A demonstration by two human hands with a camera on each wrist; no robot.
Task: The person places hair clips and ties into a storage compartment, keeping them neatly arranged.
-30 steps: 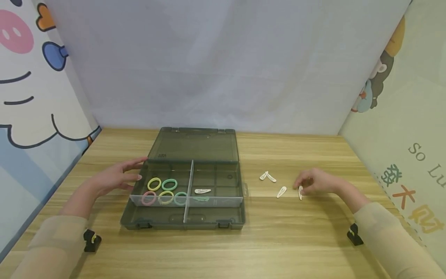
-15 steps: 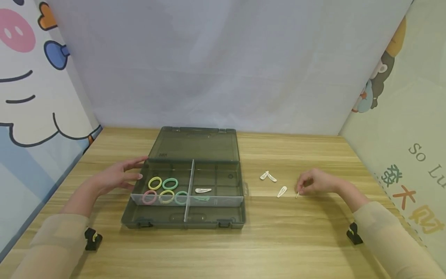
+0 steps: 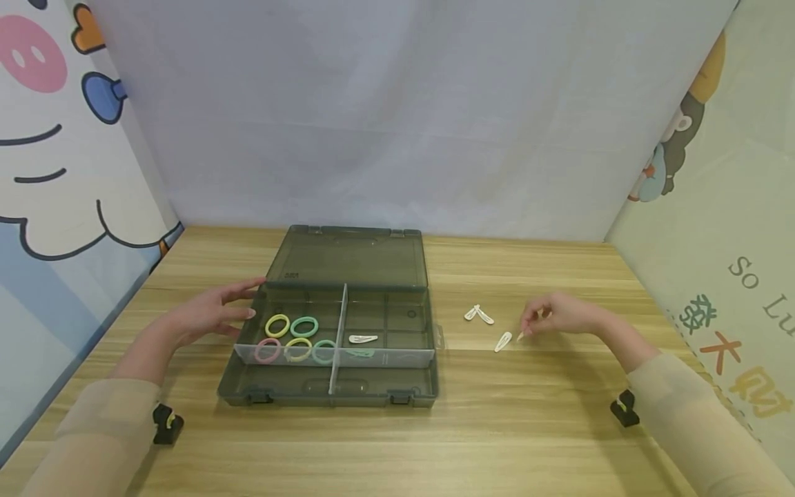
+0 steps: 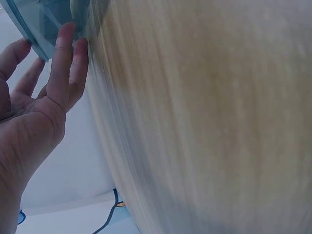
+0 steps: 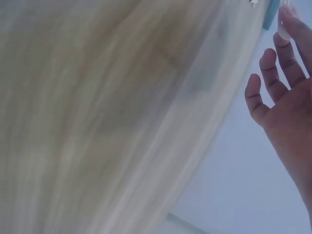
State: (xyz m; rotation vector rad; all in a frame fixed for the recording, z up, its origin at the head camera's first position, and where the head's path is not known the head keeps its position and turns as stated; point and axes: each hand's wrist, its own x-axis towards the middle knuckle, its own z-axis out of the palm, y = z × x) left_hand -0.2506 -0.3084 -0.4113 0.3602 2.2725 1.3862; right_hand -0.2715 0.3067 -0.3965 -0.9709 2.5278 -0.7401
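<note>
My right hand (image 3: 559, 315) pinches a small white snap hair clip (image 3: 520, 337) between thumb and forefinger, above the table at the right. In the right wrist view the same clip (image 5: 283, 33) shows at the fingertips. Another white clip (image 3: 503, 342) lies just left of it, and two more clips (image 3: 485, 317) lie together farther back. My left hand (image 3: 208, 314) touches the left side of a clear grey divided box (image 3: 329, 400), its fingers spread and extended. Several hair ties (image 3: 304, 335) in yellow, green and pink sit in the left compartment; a white clip (image 3: 363, 339) lies in the right one.
The box's lid (image 3: 354, 255) lies folded back behind it. Upright clear dividers (image 3: 385, 358) split the box into compartments. A green clip (image 3: 360, 353) shows through the front divider. A pale cloth backdrop (image 3: 397, 124) and printed side panels enclose the wooden table (image 3: 484, 428).
My right hand has lifted the clip from the table and moved slightly left with it, towards the lone clip. The left hand stays at the box's side.
</note>
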